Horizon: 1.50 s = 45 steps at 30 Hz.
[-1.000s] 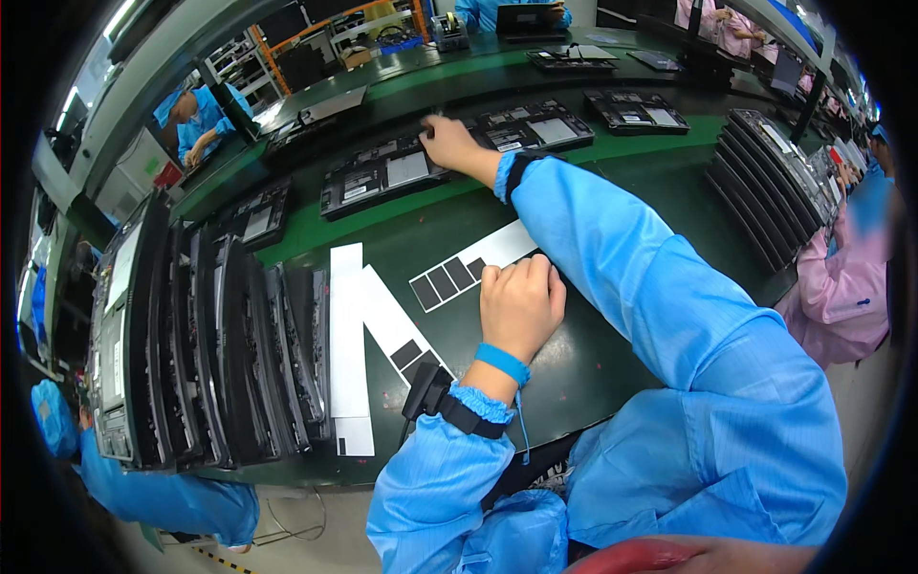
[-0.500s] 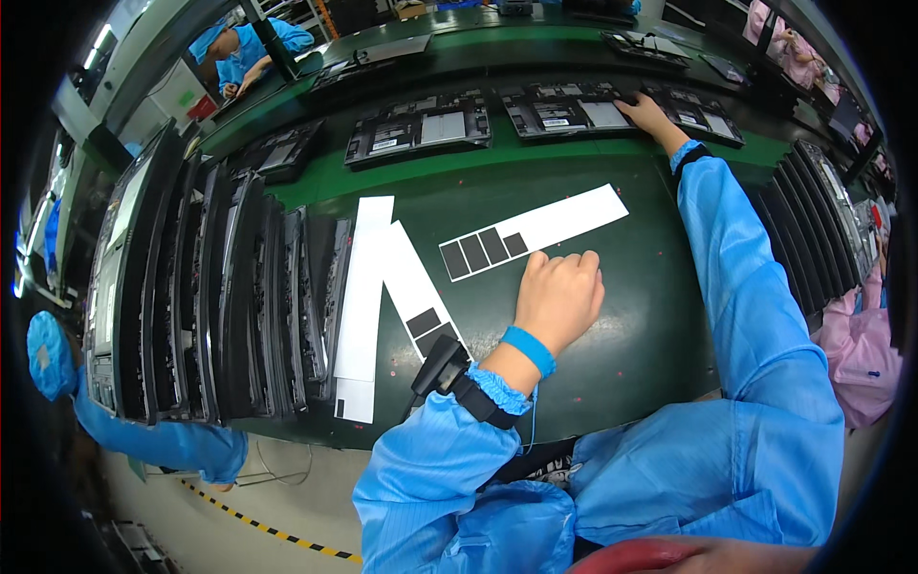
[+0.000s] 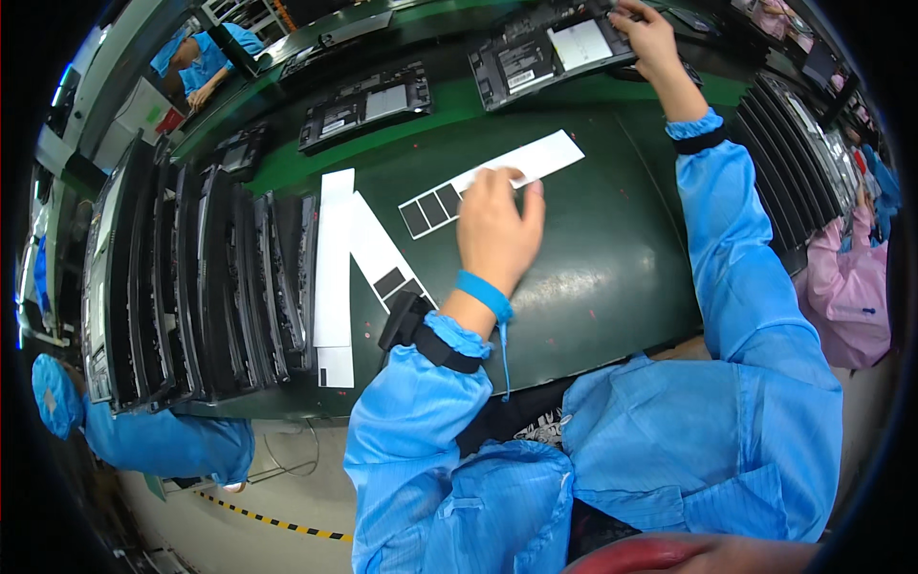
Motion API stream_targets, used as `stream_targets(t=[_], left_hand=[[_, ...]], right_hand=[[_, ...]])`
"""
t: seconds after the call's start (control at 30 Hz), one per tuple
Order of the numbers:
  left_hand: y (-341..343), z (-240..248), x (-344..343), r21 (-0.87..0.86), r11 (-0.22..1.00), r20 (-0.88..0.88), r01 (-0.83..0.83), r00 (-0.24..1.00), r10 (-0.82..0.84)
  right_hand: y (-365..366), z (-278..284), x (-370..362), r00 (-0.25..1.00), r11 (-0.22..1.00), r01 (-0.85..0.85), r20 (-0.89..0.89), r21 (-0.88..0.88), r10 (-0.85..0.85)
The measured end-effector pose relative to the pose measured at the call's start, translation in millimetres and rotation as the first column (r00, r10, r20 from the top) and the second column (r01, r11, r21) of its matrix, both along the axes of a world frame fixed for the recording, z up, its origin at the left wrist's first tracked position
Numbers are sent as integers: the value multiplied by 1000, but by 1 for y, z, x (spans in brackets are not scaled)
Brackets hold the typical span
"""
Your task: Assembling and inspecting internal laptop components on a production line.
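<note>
My right hand (image 3: pixel 654 46) grips the right edge of a black open laptop base (image 3: pixel 516 59) with circuit boards and a pale battery pack. The base is tilted and raised off the far side of the bench. My left hand (image 3: pixel 497 228) hovers over the white strip of black adhesive pads (image 3: pixel 548 155), fingers bent forward and thumb apart, and no held thing shows. It covers part of that strip. Left of it, two more white strips lie overlapping: one slanted with dark pads (image 3: pixel 375 239), one nearly upright (image 3: pixel 334 258).
A row of laptop bases stands on edge at left (image 3: pixel 196 287), another stack at right (image 3: pixel 789 158). A further base (image 3: pixel 368 103) lies on the green bench (image 3: pixel 574 287). One co-worker in blue (image 3: pixel 215 57) sits far left; another in pink (image 3: pixel 846 292) is at right.
My right hand has taken hold of the laptop base and lifted it off the bench, tilting it. The left hand has moved up over the strip and its fingers have opened out.
</note>
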State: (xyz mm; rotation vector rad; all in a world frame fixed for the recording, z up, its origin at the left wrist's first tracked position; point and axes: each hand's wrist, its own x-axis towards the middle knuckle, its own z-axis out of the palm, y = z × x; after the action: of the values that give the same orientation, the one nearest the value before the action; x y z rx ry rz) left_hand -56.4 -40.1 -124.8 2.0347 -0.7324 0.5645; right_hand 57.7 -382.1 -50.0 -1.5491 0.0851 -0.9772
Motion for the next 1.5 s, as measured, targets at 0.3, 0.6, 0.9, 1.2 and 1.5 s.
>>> stream_targets(t=[0.3, 0.6, 0.9, 1.2, 1.5], left_hand=[[66, 35, 40, -406, 913, -651, -31, 711, -266], [101, 30, -70, 487, 874, -374, 0, 904, 208], [81, 51, -10, 548, 823, -114, -150, 961, 252], [71, 4, 43, 520, 794, -411, 313, 907, -89], [67, 1, 38, 583, 771, -345, 254, 937, -48]], right_hand=[[88, 7, -154, 924, 961, -213, -283, 178, 257], [122, -42, -259, 719, 833, -347, -693, -430, -58], [165, 10, -172, 728, 797, -604, -420, -20, 541], [183, -59, -72, 699, 810, -586, -509, -5, 502], [194, -63, -77, 701, 812, -565, -603, -144, 381]])
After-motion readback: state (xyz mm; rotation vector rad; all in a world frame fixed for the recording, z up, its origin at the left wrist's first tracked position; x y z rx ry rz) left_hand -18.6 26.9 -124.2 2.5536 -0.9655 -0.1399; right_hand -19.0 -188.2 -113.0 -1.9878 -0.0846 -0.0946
